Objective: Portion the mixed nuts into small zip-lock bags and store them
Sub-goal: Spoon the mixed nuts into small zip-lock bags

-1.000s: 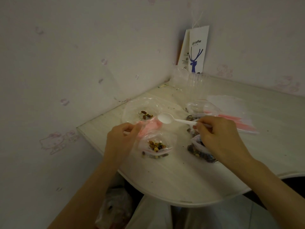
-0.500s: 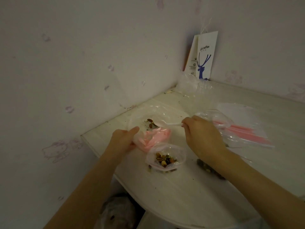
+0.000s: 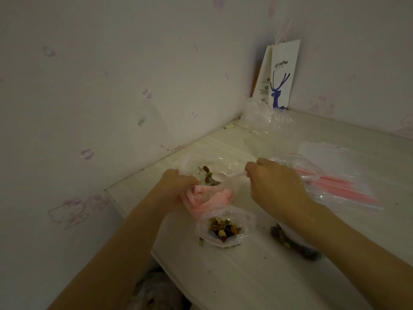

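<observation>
Two hands at the nut bags, spoon in the big one

Both hands work near the wall-side edge of the pale surface (image 3: 245, 276). The left hand (image 3: 176, 186) grips the bunched, pink-tinted mouth of a small zip-lock bag (image 3: 210, 198), fingers curled round the plastic. The right hand (image 3: 274, 184) pinches the handle of a white plastic spoon (image 3: 234, 175). The spoon's bowl reaches into a large clear bag (image 3: 223, 162) lying behind the hands. A few mixed nuts (image 3: 206, 170) show inside that bag, just beside the bowl. Whether the spoon carries any cannot be told.

Just in front of the gripped bag sits a second small bag (image 3: 245, 220), its mouth open upward, with a portion of nuts (image 3: 224, 228) heaped in it. A filled bag (image 3: 290, 242) lies to its right, largely hidden under the right forearm.

Beyond the right hand, a stack of empty bags (image 3: 344, 186) with pink strips lies flat, its near end covered by the hand and by loose clear plastic. In the far corner a white paper bag (image 3: 281, 74) printed with a blue deer and the word "coffee" leans against the wall. Some crumpled plastic (image 3: 261, 115) lies in front of it. Dark crumbs dot the surface. Below the near edge a plastic sack (image 3: 156, 291) shows dimly, too dark to make out.
</observation>
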